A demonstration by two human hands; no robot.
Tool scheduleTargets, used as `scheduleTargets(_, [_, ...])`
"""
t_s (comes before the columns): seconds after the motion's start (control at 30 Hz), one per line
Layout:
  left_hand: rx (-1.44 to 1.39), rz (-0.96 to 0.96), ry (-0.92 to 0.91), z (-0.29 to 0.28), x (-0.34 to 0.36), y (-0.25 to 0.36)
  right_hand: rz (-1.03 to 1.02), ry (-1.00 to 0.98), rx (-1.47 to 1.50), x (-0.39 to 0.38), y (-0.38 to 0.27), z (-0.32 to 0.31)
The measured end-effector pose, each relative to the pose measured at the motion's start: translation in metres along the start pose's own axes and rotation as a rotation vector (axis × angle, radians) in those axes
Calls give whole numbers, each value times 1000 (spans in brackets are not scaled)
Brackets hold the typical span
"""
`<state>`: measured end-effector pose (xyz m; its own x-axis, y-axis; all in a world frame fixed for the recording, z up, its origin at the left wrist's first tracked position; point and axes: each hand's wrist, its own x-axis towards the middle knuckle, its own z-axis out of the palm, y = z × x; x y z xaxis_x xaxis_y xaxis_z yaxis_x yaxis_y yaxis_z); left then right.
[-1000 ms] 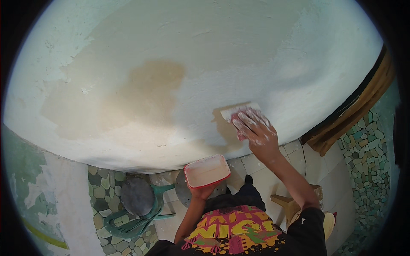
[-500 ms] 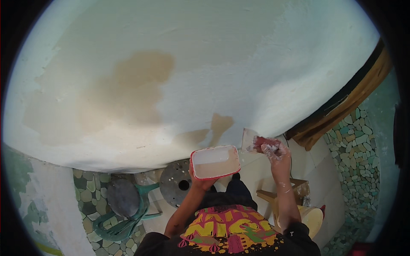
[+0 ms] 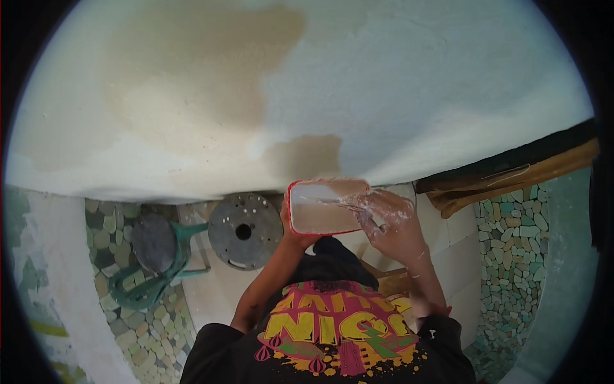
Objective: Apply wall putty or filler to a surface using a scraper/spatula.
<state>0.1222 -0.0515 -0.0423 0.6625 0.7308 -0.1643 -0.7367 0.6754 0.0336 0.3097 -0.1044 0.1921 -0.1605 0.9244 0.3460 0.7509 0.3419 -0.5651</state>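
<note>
My left hand (image 3: 296, 239) grips a rectangular tub with a red rim (image 3: 290, 210) from its left side and from below. Pale paste coats part of the inside. In my right hand (image 3: 395, 225), smeared with white paste, is a putty knife (image 3: 345, 204), its thin blade seen nearly edge-on over the tub opening. My right fingers are closed around it at the tub's right side, hiding the handle. Just beyond the tub rises a whitish wall (image 3: 409, 96) with a damp-looking tan patch (image 3: 304, 155) and a larger one higher up.
On the floor at left are a grey round disc with holes (image 3: 224, 224), a dark round top (image 3: 153, 242) and a green plastic chair (image 3: 181, 253). A brown draped strip (image 3: 486, 185) runs along the wall's base at right. Pebble flooring (image 3: 511, 249) borders pale tiles.
My right hand has moved left from beside the wall to the tub, bringing the putty knife over its opening. The tub has risen slightly in the picture, and the view has shifted.
</note>
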Motion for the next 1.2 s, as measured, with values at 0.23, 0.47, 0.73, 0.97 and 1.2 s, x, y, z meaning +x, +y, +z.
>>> scheduleTargets(0.23, [193, 162, -1, 18, 9, -31, -155, -131, -129, 20, 25, -17])
scheduleTargets(0.47, [145, 175, 25, 24, 17, -50, -211, -341, -156, 13, 46, -9])
scheduleTargets(0.73, [180, 134, 106, 21, 11, -72, -135, -503, -45, -8, 57, -8])
scheduleTargets(0.97, [79, 53, 40, 33, 18, -76, 95, -506, 262, -2, 89, -25])
scheduleTargets(1.2, [58, 81, -43, 35, 27, -65, -69, -253, -13, -9, 83, -19])
